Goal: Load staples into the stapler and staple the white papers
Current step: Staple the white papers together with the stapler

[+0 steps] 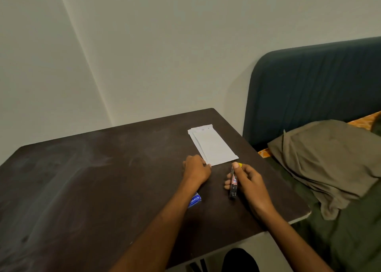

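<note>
We see the slim black stapler (233,186), with a red-and-white label and a yellow tip, gripped upright in the right hand (248,181) above the dark brown, matte, smudged wooden table (82,179). Just beyond it lie the flat white rectangular papers (213,145), slightly fanned; the left hand (195,169), fingers curled, presses their near corner. A small blue staple box (193,200) peeks from under the left forearm.
</note>
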